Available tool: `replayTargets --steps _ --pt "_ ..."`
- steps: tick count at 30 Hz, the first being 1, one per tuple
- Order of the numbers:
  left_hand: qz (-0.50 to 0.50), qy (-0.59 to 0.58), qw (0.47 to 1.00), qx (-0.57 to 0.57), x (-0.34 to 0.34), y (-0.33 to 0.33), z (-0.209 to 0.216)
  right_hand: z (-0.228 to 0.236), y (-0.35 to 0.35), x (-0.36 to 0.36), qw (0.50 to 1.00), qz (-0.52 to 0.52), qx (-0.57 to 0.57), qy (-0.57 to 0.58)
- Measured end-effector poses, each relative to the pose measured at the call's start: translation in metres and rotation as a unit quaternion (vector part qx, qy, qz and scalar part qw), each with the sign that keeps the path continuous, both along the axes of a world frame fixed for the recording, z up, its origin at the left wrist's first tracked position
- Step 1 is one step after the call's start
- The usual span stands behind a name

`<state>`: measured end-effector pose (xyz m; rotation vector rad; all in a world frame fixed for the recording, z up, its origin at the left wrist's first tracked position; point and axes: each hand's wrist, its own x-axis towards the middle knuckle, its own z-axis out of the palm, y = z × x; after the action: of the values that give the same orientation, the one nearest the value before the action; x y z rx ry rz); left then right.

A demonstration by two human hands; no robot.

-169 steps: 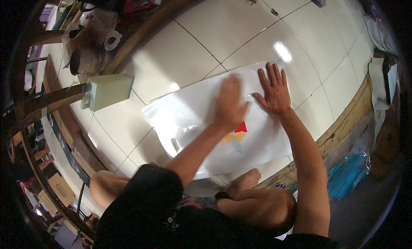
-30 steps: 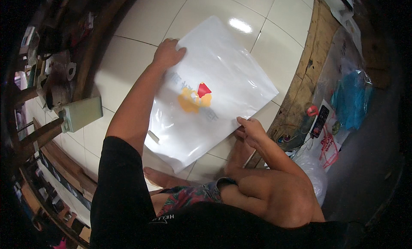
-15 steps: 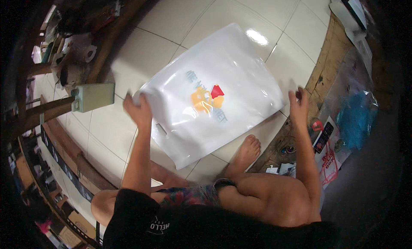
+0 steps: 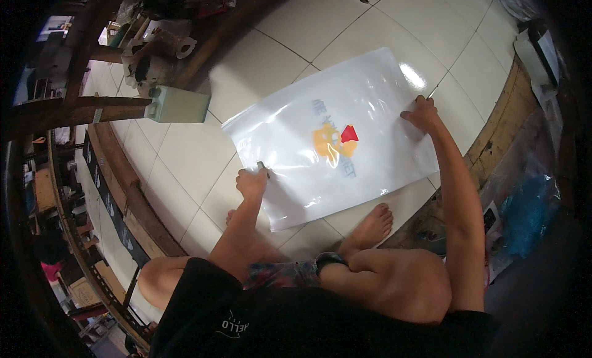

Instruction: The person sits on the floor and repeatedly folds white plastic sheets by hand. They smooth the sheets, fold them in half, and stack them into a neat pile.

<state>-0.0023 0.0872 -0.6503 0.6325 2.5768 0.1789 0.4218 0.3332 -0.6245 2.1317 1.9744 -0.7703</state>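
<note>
A large white plastic bag (image 4: 308,191) lies flat and glossy on the tiled floor in front of me, with a yellow and red print and faint grey lettering at its middle. My left hand (image 4: 251,183) is at the bag's near left edge, fingers curled in around it, by a small dark spot that looks like its handle slot. At the right edge is my right hand (image 4: 423,116), thumb on the bag's face and fingertips over the rim. The undersides of both grips are hidden.
A pale green jug (image 4: 180,105) stands left of the bag beside wooden beams. My bare foot (image 4: 372,225) is close to the bag's near edge. Along the right runs a wooden board (image 4: 493,142), with blue plastic wrapping (image 4: 527,210) beyond it. A paper roll (image 4: 185,47) lies at the upper left.
Both hands, held off the bag before, have come onto its left and right edges. The whole view has shifted, so the bag and jug appear further right.
</note>
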Motion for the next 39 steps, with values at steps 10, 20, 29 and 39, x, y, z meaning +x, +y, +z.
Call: replayTargets --steps 10,20,29,39 --pt "0.088 -0.219 0.963 0.131 -0.003 0.005 0.028 0.015 -0.016 0.009 0.967 -0.117 -0.035 0.222" --pt "-0.032 -0.072 0.991 0.111 -0.004 -0.004 -0.003 -0.014 -0.009 0.039 0.942 -0.088 -0.134 0.294" --pt "0.157 -0.411 0.865 0.240 0.001 0.005 0.052 -0.018 -0.006 0.037 0.946 -0.079 -0.144 0.281" --pt "0.239 -0.452 0.807 0.294 -0.002 0.000 0.038 -0.003 -0.005 0.036 0.938 -0.105 -0.142 0.300"
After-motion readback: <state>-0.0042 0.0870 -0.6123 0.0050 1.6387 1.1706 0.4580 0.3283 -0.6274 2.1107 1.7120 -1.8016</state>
